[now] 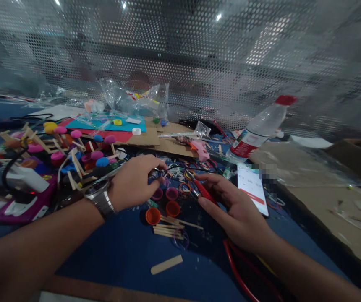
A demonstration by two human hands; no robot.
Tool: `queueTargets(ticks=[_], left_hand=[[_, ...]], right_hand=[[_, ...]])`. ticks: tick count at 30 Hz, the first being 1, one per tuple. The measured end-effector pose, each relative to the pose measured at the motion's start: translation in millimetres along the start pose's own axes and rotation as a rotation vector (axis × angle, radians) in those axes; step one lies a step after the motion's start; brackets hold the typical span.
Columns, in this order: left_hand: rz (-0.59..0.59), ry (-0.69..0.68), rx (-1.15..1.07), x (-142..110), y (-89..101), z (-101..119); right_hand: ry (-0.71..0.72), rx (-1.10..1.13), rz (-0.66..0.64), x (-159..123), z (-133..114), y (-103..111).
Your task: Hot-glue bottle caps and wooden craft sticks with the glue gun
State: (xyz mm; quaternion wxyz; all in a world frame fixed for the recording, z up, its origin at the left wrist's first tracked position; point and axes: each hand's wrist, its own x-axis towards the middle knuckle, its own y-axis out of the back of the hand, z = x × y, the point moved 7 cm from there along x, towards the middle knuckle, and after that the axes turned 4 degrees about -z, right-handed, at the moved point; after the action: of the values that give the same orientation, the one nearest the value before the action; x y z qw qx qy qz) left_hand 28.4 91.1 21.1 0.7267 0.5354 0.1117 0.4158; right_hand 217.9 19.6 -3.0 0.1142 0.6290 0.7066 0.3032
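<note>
My left hand [139,179], a metal watch [101,199] on its wrist, reaches over a heap of small rubber bands and scraps. Its thumb and forefinger are apart; a purple band [166,181] lies right by their tips. My right hand [231,205] is closed round a red-handled tool [205,189] with a metal tip pointing at the heap; its exact kind is unclear. Between the hands stand two purple caps [171,193] and two orange caps [173,208]. Several short wooden sticks [168,231] lie below them, with a rounded craft stick [167,264] nearer me.
A tilted-looking bottle [249,132] and a lit phone [252,188] are on the right. Stick pieces with coloured clay [97,155] and a purple power strip [26,205] crowd the left. Cardboard [174,144] and plastic bags [139,98] lie behind, before a perforated metal screen [180,54].
</note>
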Motion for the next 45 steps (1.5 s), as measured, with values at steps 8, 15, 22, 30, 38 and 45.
queueTargets(ticks=[8,15,22,30,38,45], left_hand=[[-0.435,-0.239,0.034,-12,-6.9,30],[-0.518,-0.245,0.043,-13,-18.2,25],[-0.459,-0.326,-0.003,-12,-19.6,25],[-0.357,-0.272,-0.021,-6,-23.8,20],[-0.284,-0.216,-0.027,-6,-19.0,23],[-0.284,-0.192,-0.107,-6,-24.1,21]], right_hand=[[0.008,-0.03,-0.008,0,0,0],[0.007,-0.034,-0.001,0,1,0],[0.006,-0.031,-0.004,0,0,0],[0.009,-0.026,-0.012,0,0,-1],[-0.017,-0.004,0.004,0,3,1],[-0.041,0.052,0.012,1,5,2]])
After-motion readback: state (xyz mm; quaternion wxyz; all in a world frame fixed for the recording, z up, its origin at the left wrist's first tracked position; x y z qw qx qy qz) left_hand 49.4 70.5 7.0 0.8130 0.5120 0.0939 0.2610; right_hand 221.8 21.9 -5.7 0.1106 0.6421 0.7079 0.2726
